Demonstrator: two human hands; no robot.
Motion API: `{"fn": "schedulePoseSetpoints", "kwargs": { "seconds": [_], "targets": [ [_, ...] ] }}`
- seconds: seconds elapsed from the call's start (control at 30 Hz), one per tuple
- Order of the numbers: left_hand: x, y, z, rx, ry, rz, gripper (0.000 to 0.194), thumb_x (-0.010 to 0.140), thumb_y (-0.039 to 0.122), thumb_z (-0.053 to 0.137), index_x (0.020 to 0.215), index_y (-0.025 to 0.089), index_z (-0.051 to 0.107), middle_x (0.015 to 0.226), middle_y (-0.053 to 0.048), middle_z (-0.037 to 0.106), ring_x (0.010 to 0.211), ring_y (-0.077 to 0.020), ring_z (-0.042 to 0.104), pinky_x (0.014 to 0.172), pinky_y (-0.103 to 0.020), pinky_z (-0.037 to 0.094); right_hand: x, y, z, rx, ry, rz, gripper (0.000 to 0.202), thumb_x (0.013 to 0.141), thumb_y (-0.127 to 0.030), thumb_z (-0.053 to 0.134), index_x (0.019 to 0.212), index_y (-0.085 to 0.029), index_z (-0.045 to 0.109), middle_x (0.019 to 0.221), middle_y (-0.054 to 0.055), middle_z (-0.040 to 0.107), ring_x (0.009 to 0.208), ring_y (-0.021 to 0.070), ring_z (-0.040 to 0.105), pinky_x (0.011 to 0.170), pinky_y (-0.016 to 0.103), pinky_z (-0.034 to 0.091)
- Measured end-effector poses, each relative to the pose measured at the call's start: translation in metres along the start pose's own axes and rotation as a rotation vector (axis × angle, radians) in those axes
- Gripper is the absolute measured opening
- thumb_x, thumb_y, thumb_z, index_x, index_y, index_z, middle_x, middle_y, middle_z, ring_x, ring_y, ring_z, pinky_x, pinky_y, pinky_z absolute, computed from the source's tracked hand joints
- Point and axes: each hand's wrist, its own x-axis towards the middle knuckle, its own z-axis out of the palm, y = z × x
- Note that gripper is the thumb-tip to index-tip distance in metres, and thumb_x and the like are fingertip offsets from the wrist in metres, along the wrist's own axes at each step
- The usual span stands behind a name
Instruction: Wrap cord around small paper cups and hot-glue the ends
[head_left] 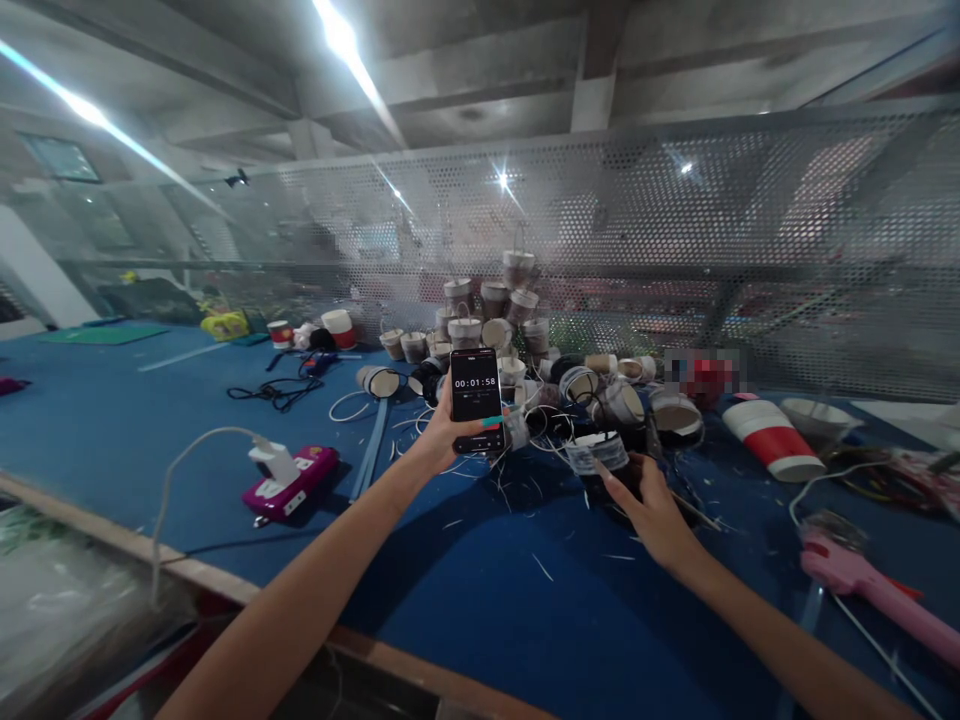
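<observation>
My left hand (441, 438) is closed around a smartphone (475, 400), held upright with its screen towards me and a stopwatch reading 00:01:58. At the right, my right hand (651, 505) grips a small dark bucket (598, 455) with a whitish band around its rim; part of it lies behind my fingers. Beyond both hands, many small pale buckets with thin wire handles lie and stand in a heap, among them an upright bucket (465, 333) and a tipped bucket (616, 402). Loose white strands and wire loops lie around the heap.
A purple power strip (292, 484) with a white charger is at the left, its cable running over the table edge. A pink glue gun (862, 580) and a red-and-white paper cup (774, 440) lie at the right. A perforated metal panel (600, 230) stands behind the blue table (480, 590).
</observation>
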Motion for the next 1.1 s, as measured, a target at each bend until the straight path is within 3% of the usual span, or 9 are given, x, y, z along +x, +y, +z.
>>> {"fn": "schedulePoseSetpoints", "kwargs": {
  "seconds": [0.3, 1.1],
  "targets": [
    [-0.0007, 0.0002, -0.0001, 0.0, -0.002, -0.011, 0.109, 0.06, 0.001, 0.068, 0.134, 0.043, 0.0, 0.12, -0.009, 0.052, 0.098, -0.0305, 0.059, 0.077, -0.047, 0.05, 0.0005, 0.003, 0.0003, 0.016, 0.022, -0.014, 0.055, 0.074, -0.056, 0.047, 0.117, -0.023, 0.038, 0.121, 0.01, 0.045, 0.116, 0.0279, 0.039, 0.095, 0.047, 0.034],
    [-0.0011, 0.0, 0.0024, 0.0, 0.019, -0.011, 0.111, 0.057, 0.001, 0.07, 0.135, 0.041, 0.001, 0.119, -0.011, 0.053, 0.097, -0.0309, 0.059, 0.077, -0.046, 0.05, 0.0012, 0.003, 0.0008, 0.007, 0.026, -0.03, 0.052, 0.076, -0.057, 0.043, 0.114, -0.021, 0.038, 0.122, 0.01, 0.045, 0.118, 0.0269, 0.035, 0.098, 0.046, 0.029]
  ]
}}
